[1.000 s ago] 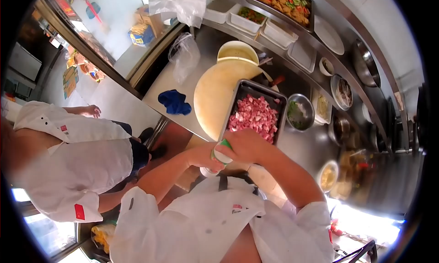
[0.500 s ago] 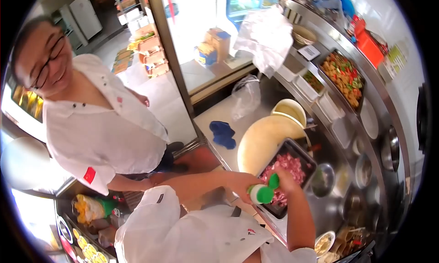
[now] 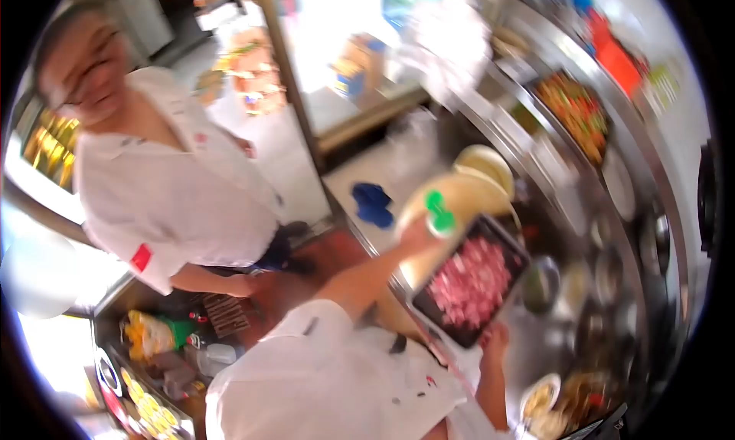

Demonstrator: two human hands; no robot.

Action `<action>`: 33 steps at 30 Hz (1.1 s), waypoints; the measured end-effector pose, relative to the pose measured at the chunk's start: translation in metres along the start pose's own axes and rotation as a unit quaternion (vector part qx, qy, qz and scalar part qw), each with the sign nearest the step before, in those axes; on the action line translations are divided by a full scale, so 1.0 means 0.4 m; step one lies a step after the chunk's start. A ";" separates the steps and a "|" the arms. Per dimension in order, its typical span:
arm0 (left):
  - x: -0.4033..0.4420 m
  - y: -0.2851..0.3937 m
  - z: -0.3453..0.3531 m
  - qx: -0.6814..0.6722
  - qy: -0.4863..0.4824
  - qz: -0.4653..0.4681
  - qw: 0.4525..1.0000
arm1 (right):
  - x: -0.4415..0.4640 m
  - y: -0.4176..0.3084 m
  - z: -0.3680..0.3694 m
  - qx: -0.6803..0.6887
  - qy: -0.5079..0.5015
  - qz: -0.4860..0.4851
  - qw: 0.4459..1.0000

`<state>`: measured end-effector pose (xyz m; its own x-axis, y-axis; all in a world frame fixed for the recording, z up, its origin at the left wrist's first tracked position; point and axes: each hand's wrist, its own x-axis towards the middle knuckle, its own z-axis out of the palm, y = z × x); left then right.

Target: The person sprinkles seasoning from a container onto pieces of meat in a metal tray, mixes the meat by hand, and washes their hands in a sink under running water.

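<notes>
My left hand (image 3: pixel 419 235) is closed around a small white bottle (image 3: pixel 440 228) whose green flip cap (image 3: pixel 436 204) stands open. It holds the bottle over the round, pale chopping board (image 3: pixel 413 214), beyond the tray's left side. A dark rectangular tray (image 3: pixel 429 308) of cut pink raw meat (image 3: pixel 471 281) lies across the board's near edge and the steel counter. My right hand (image 3: pixel 495 345) is at the tray's near right corner, blurred; whether its fingers grip the rim I cannot tell.
A co-worker in a white jacket (image 3: pixel 176 187) stands to the left. A blue cloth (image 3: pixel 372 205) lies on the counter. Metal bowls (image 3: pixel 541 284) are right of the tray. A shelf above holds a tray of cooked food (image 3: pixel 574 111). A bowl (image 3: pixel 540 396) sits at the lower right.
My left hand has carried the bottle away from above the meat to over the board. My right hand has left the bottle's cap and come back to the tray's near corner. The view has shifted slightly.
</notes>
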<state>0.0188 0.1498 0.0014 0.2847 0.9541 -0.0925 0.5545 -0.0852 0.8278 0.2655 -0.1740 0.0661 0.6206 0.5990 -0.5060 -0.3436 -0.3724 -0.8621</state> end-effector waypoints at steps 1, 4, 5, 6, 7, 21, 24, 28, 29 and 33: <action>0.005 -0.019 0.009 0.006 -0.009 -0.018 1.000 | -0.026 0.041 -0.040 -0.007 0.029 -0.002 1.000; -0.015 -0.047 0.023 0.093 0.096 0.036 0.990 | -0.112 0.061 -0.094 -0.019 0.044 0.024 0.999; -0.054 -0.072 0.013 0.084 0.110 0.068 0.988 | -0.135 0.056 -0.105 -0.035 0.047 0.048 0.997; -0.095 -0.094 0.002 0.076 0.123 0.100 0.984 | -0.139 0.089 -0.144 -0.039 0.038 0.069 0.996; -0.146 -0.092 -0.011 0.076 0.130 0.095 0.984 | -0.139 0.113 -0.168 -0.042 0.025 0.086 0.995; -0.243 0.387 0.284 0.400 -0.165 0.328 0.840 | 0.065 0.158 -0.033 -0.413 -0.105 -0.094 0.900; -0.150 0.410 0.326 0.456 -0.211 0.255 0.826 | 0.065 0.177 -0.023 -0.418 -0.093 -0.102 0.898; -0.072 0.415 0.366 0.474 -0.232 0.171 0.832 | 0.060 0.178 -0.020 -0.385 -0.081 -0.110 0.913; -0.077 0.406 0.374 0.456 -0.224 0.154 0.847 | 0.060 0.178 -0.020 -0.384 -0.076 -0.100 0.915; -0.229 0.323 0.345 0.439 -0.178 0.337 0.814 | 0.070 0.182 -0.005 -0.363 -0.059 -0.098 0.925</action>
<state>0.1724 0.0118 0.0403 0.8774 0.4753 -0.0653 0.4788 -0.8760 0.0578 0.2593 -0.1859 -0.0109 0.5248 0.7629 -0.3776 0.3585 -0.6004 -0.7149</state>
